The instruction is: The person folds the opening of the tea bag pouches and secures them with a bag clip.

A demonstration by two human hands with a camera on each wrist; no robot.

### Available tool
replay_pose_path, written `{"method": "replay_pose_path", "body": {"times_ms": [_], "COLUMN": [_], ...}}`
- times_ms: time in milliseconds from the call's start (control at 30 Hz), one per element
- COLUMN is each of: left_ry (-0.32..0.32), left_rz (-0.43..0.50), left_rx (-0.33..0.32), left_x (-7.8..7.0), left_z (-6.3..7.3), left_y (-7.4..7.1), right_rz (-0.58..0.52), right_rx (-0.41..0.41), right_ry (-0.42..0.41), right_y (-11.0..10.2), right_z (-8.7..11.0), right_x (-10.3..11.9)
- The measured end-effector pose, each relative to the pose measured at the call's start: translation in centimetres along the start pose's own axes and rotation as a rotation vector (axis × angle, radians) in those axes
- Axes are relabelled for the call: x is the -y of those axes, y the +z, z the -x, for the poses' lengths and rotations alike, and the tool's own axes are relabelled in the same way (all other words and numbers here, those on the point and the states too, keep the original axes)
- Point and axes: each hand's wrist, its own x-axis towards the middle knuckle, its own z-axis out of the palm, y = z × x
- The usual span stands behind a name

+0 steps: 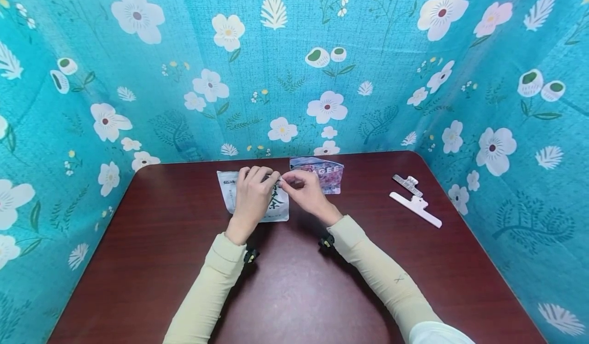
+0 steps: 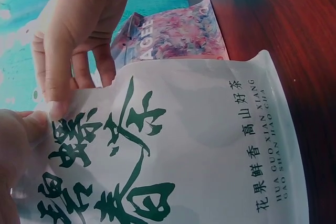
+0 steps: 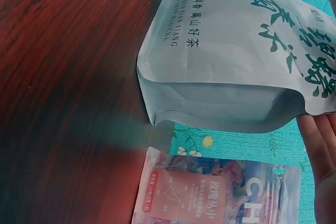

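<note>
A white tea bag [image 1: 276, 212] with large green characters stands near the far edge of the table, its front towards me. My left hand [image 1: 254, 190] grips its top part; in the left wrist view the thumb [image 2: 18, 135] lies on the bag's front. My right hand [image 1: 306, 190] pinches the bag's upper right corner between thumb and fingers, close beside the left fingertips. In the right wrist view the right fingers [image 3: 320, 140] reach behind the bag's edge. The bag's sealing strip is mostly hidden by the hands.
A pink and purple patterned pouch [image 1: 332, 180] stands behind the right hand. On the right side of the dark red table [image 1: 294, 293] lie a white bag clip [image 1: 415, 210] and a greyish, patterned clip [image 1: 407, 185]. A blue floral curtain [image 1: 294, 78] encloses the far side and both flanks.
</note>
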Motion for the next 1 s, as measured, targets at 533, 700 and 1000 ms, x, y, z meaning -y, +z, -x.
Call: {"method": "replay_pose_path", "body": {"times_ms": [533, 700, 1000], "left_ry": [0.023, -0.005, -0.068], "left_rz": [0.028, 0.036, 0.031], "left_rx": [0.048, 0.089, 0.078], "left_x": [0.9, 1.8, 3.3], "left_z": [-0.4, -0.6, -0.2], "left_y": [-1.0, -1.9, -2.7], "right_rz": [0.032, 0.037, 0.023], "right_rx": [-0.035, -0.041, -0.042], "right_ry": [-0.093, -0.102, -0.134], "right_y": [0.0, 0.0, 0.2], "right_z": [-0.5, -0.5, -0.8], "right_x": [0.5, 0.6, 0.5]}}
